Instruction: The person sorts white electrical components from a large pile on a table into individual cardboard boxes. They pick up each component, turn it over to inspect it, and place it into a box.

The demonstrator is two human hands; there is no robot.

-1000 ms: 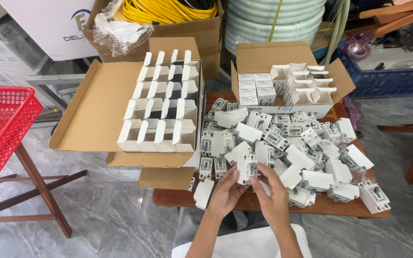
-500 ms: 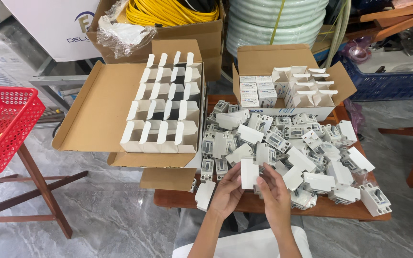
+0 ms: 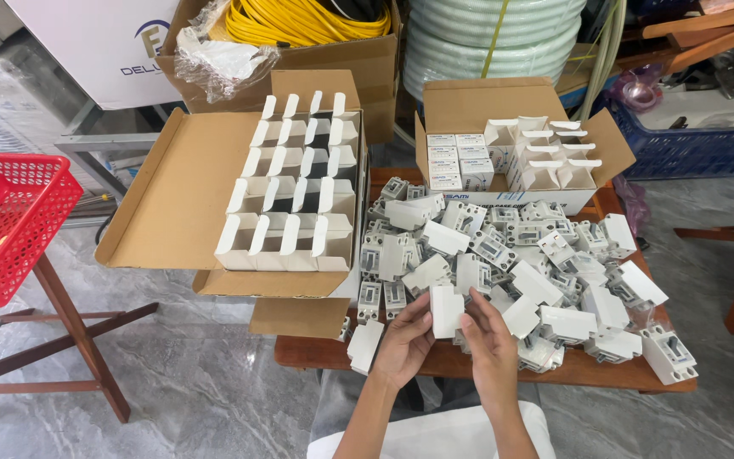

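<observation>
Cluttered with a heap of white breakers [image 3: 520,255], the wooden table [image 3: 316,353] now shows both hands raised slightly from a second ago, left hand [image 3: 403,340] and right hand [image 3: 490,348] pinching one small white carton [image 3: 446,311] at its near edge.

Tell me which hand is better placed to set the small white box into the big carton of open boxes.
Left, probably. The left hand and right hand both hold the small white box, but the big carton lies on the left side, nearer the left hand; the right would have to cross over.
</observation>
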